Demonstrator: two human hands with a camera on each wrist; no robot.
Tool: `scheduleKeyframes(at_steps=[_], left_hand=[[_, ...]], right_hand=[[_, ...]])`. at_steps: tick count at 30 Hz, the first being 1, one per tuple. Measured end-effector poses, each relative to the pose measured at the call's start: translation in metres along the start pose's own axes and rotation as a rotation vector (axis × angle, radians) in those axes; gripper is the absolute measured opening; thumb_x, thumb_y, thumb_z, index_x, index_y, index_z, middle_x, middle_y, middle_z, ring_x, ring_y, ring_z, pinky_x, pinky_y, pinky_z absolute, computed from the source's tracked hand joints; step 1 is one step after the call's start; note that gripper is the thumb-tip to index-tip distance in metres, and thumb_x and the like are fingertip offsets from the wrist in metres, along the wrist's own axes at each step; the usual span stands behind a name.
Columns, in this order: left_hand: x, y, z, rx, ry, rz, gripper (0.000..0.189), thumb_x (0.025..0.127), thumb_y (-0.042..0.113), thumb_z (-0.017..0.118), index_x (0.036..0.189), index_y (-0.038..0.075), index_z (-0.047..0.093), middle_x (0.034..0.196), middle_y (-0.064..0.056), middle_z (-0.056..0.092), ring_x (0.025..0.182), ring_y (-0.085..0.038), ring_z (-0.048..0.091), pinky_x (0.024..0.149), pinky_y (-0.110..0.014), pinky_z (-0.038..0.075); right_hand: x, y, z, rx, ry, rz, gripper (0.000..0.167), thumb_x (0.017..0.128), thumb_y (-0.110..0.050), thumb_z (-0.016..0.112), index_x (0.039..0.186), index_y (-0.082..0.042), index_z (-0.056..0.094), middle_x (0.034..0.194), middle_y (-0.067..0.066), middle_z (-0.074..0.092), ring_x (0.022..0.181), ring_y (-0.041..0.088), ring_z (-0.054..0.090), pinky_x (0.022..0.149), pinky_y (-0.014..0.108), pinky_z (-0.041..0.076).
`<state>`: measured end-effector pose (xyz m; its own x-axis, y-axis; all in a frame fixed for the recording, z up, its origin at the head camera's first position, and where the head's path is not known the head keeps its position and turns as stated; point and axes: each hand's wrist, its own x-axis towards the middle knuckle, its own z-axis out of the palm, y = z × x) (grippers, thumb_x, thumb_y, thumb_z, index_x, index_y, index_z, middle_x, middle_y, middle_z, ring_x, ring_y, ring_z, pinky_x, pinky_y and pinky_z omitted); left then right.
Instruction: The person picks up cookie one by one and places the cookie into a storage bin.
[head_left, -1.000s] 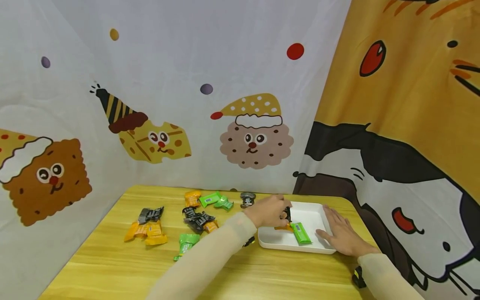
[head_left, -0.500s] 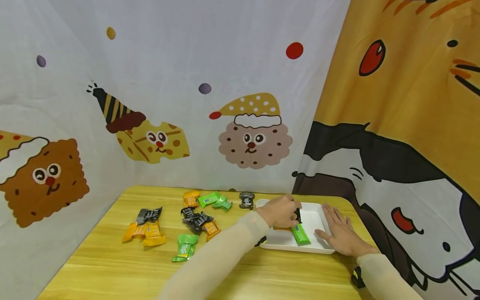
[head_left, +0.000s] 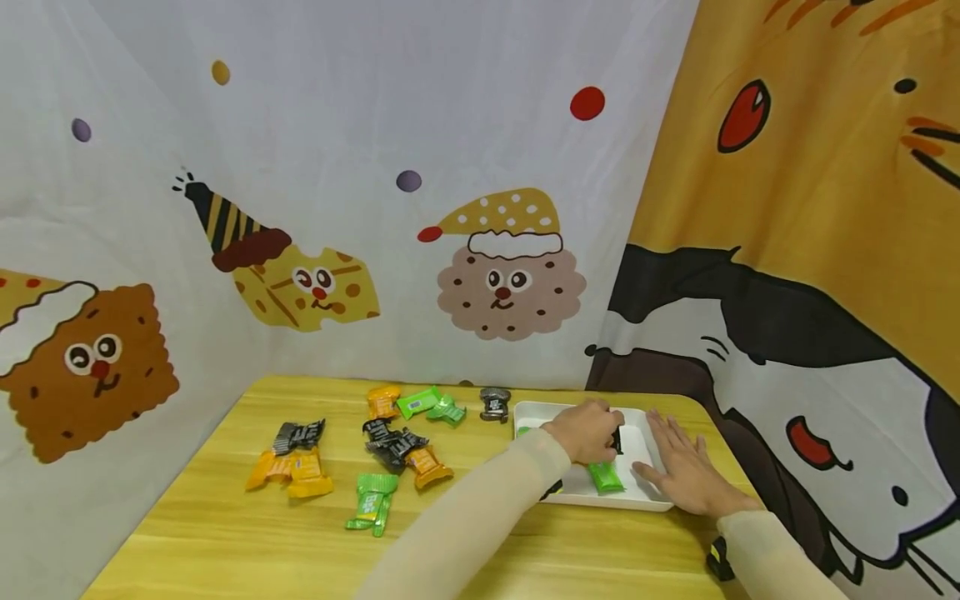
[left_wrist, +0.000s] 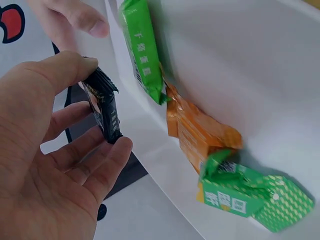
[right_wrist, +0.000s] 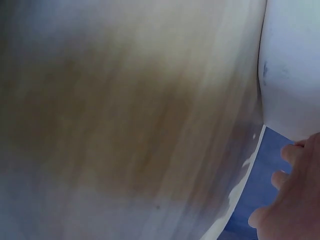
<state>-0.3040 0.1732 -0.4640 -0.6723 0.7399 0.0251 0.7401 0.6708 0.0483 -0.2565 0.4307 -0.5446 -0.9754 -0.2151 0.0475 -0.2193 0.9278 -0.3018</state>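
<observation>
My left hand (head_left: 587, 432) is over the white tray (head_left: 633, 502), pinching a small black snack packet (left_wrist: 103, 102) between thumb and fingers. In the left wrist view a green packet (left_wrist: 140, 47), an orange packet (left_wrist: 197, 129) and another green packet (left_wrist: 232, 192) lie in a line inside the tray. The head view shows the first green one only in part, below the left hand. My right hand (head_left: 692, 473) rests with straight fingers along the tray's right edge, its thumb reaching over the rim. That hand's fingers (right_wrist: 290, 182) appear at the right wrist view's edge.
Left of the tray, loose packets lie on the wooden table (head_left: 255, 542): a black one (head_left: 495, 404) near the back, green ones (head_left: 420, 402), a black pair (head_left: 393, 443), an orange one (head_left: 431, 467), a front green one (head_left: 372, 502) and a black-orange cluster (head_left: 296, 462). Printed curtains stand behind.
My left hand has moved right across the tray with the black packet, now covering part of the green packet there. The right hand stays at the tray's edge.
</observation>
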Motion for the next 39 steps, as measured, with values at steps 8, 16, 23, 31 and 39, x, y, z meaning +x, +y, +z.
scheduleKeyframes(at_steps=[8, 16, 23, 31, 39], left_hand=[[0.012, 0.008, 0.003, 0.038, -0.026, -0.025, 0.053, 0.112, 0.047, 0.079, 0.161, 0.029, 0.068, 0.152, 0.006, 0.073, 0.134, -0.006, 0.07, 0.106, -0.019, 0.064], [0.018, 0.02, 0.005, 0.042, -0.052, -0.077, 0.061, 0.113, 0.048, 0.079, 0.169, 0.033, 0.06, 0.165, 0.008, 0.067, 0.148, -0.008, 0.066, 0.115, -0.023, 0.062], [0.022, 0.028, -0.002, 0.013, -0.047, -0.063, 0.064, 0.114, 0.046, 0.077, 0.173, 0.036, 0.055, 0.169, 0.007, 0.064, 0.152, -0.009, 0.065, 0.116, -0.025, 0.063], [0.002, 0.012, -0.009, -0.007, -0.03, -0.03, 0.05, 0.116, 0.046, 0.074, 0.163, 0.032, 0.067, 0.159, 0.007, 0.071, 0.141, -0.007, 0.071, 0.111, -0.025, 0.065], [-0.032, -0.012, -0.011, 0.001, 0.009, -0.004, 0.045, 0.114, 0.042, 0.078, 0.157, 0.031, 0.073, 0.151, 0.004, 0.076, 0.132, -0.01, 0.075, 0.104, -0.026, 0.067]], right_hand=[[0.0, -0.002, 0.0, -0.002, 0.001, 0.004, 0.108, 0.112, -0.059, 0.071, 0.184, 0.004, 0.019, 0.19, 0.034, 0.022, 0.173, 0.067, 0.019, 0.126, 0.101, 0.008], [-0.001, -0.007, 0.002, -0.005, -0.016, 0.006, 0.109, 0.112, -0.06, 0.07, 0.184, 0.002, 0.018, 0.192, 0.031, 0.021, 0.174, 0.065, 0.019, 0.127, 0.101, 0.009], [-0.001, -0.006, -0.002, -0.014, -0.016, 0.008, 0.108, 0.112, -0.06, 0.07, 0.184, 0.002, 0.018, 0.192, 0.03, 0.022, 0.174, 0.065, 0.019, 0.127, 0.1, 0.009], [0.0, -0.008, -0.003, -0.009, -0.022, -0.001, 0.11, 0.112, -0.06, 0.071, 0.185, 0.002, 0.015, 0.191, 0.032, 0.022, 0.174, 0.065, 0.02, 0.126, 0.101, 0.01], [0.001, -0.007, -0.004, -0.028, -0.025, 0.018, 0.112, 0.111, -0.061, 0.071, 0.183, 0.005, 0.016, 0.19, 0.035, 0.022, 0.174, 0.065, 0.02, 0.127, 0.101, 0.01]])
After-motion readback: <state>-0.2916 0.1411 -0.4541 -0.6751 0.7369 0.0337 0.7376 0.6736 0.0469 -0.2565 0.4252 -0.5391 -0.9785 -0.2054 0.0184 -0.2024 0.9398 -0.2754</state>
